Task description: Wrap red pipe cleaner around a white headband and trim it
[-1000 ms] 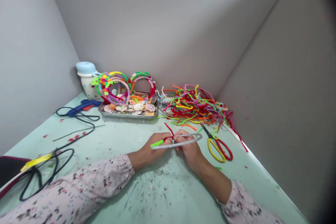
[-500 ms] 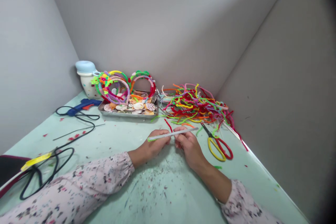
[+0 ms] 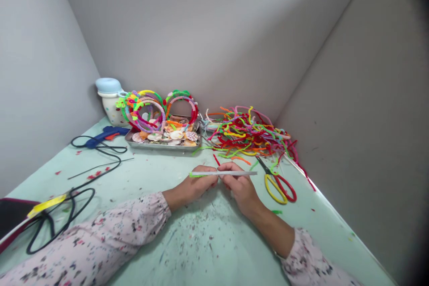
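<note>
A pale grey headband (image 3: 239, 173), seen edge-on as a thin, nearly level strip, is held between both hands. Green fuzz shows along its left end. My left hand (image 3: 200, 184) is closed on the left part, thumb pressed near the middle. My right hand (image 3: 239, 187) pinches it just right of centre, fingertips close to the left thumb. A short red pipe cleaner (image 3: 216, 159) sticks up behind the fingertips; its lower end is hidden, so I cannot tell which hand grips it. Scissors (image 3: 276, 185) with yellow and red handles lie right of my right hand.
A metal tray (image 3: 161, 146) of shells carries several wrapped headbands (image 3: 182, 103). Right of it is a heap of coloured pipe cleaners (image 3: 250, 134). At left are a blue glue gun (image 3: 103, 136), its black cord (image 3: 117, 161) and a blue-lidded cup (image 3: 110, 103). Walls enclose the table.
The headband has tipped from sloping up to the right to nearly level. My right fingers have shifted slightly left, and the red pipe cleaner end has moved a little right.
</note>
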{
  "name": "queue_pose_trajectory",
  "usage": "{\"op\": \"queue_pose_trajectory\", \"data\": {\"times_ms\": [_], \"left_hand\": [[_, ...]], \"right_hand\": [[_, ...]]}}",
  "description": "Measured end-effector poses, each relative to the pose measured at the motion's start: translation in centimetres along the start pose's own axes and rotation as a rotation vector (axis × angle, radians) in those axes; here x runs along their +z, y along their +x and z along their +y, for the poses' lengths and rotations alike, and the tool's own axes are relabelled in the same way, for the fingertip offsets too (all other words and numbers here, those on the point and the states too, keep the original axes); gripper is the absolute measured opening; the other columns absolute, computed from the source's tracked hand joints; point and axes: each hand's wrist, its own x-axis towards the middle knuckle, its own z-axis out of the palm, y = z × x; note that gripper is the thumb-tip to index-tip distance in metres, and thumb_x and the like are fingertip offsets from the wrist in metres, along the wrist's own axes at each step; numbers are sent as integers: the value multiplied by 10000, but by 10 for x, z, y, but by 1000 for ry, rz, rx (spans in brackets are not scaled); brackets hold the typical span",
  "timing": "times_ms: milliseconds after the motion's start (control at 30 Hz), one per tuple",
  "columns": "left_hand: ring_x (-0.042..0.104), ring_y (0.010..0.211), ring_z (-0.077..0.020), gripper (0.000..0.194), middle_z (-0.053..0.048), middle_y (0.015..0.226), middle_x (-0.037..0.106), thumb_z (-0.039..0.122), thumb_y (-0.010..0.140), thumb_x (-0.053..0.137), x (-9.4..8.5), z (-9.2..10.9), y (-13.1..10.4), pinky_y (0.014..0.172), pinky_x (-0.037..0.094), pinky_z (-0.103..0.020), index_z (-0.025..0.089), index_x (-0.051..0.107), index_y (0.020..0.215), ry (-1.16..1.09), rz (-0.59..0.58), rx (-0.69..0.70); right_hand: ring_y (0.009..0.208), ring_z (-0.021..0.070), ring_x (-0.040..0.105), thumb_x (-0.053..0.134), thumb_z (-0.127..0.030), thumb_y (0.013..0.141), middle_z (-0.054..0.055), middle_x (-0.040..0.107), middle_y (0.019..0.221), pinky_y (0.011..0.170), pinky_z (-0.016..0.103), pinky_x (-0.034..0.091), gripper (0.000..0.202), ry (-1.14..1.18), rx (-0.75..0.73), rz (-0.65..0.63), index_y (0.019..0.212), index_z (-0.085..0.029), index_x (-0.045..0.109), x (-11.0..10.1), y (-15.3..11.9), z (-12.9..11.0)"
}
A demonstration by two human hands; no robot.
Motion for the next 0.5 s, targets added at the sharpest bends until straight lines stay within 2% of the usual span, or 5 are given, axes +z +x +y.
{"op": "queue_pose_trajectory", "data": {"times_ms": [100, 267, 500], "left_hand": [[347, 517, -100, 265, 28, 519, 377, 310, 778, 428, 0, -2, 0, 488, 252, -231, 167, 412, 555, 8, -9, -22], [345, 492, -96, 268, 27, 507, 396, 326, 778, 428, 1, -8, 2, 464, 249, -222, 163, 448, 565, -9, 11, -70], [375, 512, -104, 267, 22, 526, 408, 293, 788, 396, 0, 0, 0, 487, 276, -231, 168, 446, 558, 6, 59, -92]], "right_hand": [[507, 109, 382, 563, -246, 719, -50, 467, 553, 474, 231, 296, 79, 4, 15, 16, 762, -190, 599, 0, 0, 1], [473, 89, 337, 583, -298, 749, -66, 415, 521, 450, 222, 242, 109, 139, 12, 45, 774, -192, 579, 1, 1, 4], [456, 104, 355, 572, -301, 760, -73, 414, 504, 444, 223, 264, 172, 218, 6, 142, 900, -203, 559, 0, 2, 12]]}}
